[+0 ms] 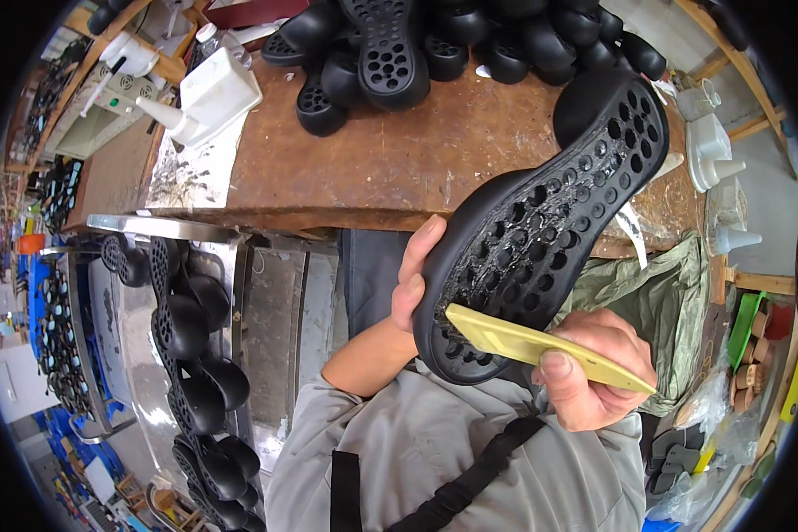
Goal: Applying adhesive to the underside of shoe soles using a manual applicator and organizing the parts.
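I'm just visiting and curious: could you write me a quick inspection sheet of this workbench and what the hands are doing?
Surface: worn brown wooden workbench, stained.
Job's things: black perforated rubber shoe sole, held tilted; flat yellow plastic scraper laid on its heel end.
Clutter: pile of black soles at the far edge; white plastic squeeze bottle lying on the bench.
Hands: left hand grips the sole's edge; right hand grips the scraper.
Cables: nothing seen.
Surroundings: metal rack of black soles on the left; green sack on the right.
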The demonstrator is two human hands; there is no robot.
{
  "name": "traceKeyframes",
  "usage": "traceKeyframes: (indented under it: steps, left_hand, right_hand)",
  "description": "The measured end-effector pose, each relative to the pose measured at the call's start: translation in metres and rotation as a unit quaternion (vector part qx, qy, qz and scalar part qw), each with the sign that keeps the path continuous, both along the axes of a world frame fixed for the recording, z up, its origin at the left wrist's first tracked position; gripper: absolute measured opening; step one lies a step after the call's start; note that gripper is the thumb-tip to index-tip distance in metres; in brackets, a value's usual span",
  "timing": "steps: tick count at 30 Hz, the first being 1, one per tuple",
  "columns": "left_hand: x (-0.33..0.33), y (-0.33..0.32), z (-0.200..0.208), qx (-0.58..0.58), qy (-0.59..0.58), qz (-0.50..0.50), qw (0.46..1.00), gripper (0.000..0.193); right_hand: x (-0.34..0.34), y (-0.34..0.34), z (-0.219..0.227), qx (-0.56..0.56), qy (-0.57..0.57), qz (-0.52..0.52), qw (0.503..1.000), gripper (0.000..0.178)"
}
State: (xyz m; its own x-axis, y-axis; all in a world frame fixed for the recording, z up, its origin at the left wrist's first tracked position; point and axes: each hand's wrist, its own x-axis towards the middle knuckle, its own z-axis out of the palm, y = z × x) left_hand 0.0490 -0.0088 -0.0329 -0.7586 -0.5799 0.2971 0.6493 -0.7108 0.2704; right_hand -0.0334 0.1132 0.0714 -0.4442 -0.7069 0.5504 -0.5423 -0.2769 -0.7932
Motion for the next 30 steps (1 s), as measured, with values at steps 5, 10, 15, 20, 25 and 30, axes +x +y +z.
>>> traceKeyframes:
  steps: [5, 10, 15, 20, 25, 30]
  left_hand:
    - [0.003, -0.005, 0.009, 0.007, 0.058, -0.043, 0.997, 0.071]
    - [0.007, -0.001, 0.014, -0.007, 0.048, -0.051, 0.998, 0.062]
    - [-0.001, -0.004, 0.000, -0.215, 0.062, 0.111, 0.968, 0.069]
    - [-0.011, -0.007, -0.009, -0.454, 0.065, 0.295, 0.838, 0.093]
    - [-0.005, -0.016, 0.001, -0.507, 0.057, 0.232, 0.828, 0.106]
    - [-0.004, -0.003, -0.001, -0.474, 0.044, 0.184, 0.860, 0.111]
  right_hand:
    - [0.003, 0.001, 0.001, -0.030, 0.033, 0.019, 0.999, 0.019]
    - [0.001, 0.003, 0.005, -0.043, 0.075, 0.055, 0.995, 0.019]
    - [-0.005, 0.009, 0.011, -0.041, 0.091, 0.099, 0.990, 0.020]
    - [-0.020, 0.008, 0.018, -0.028, 0.114, 0.196, 0.974, 0.022]
    - [-0.031, 0.007, 0.013, -0.045, 0.101, 0.236, 0.965, 0.024]
    - [-0.045, 0.006, 0.016, -0.026, 0.114, 0.291, 0.950, 0.024]
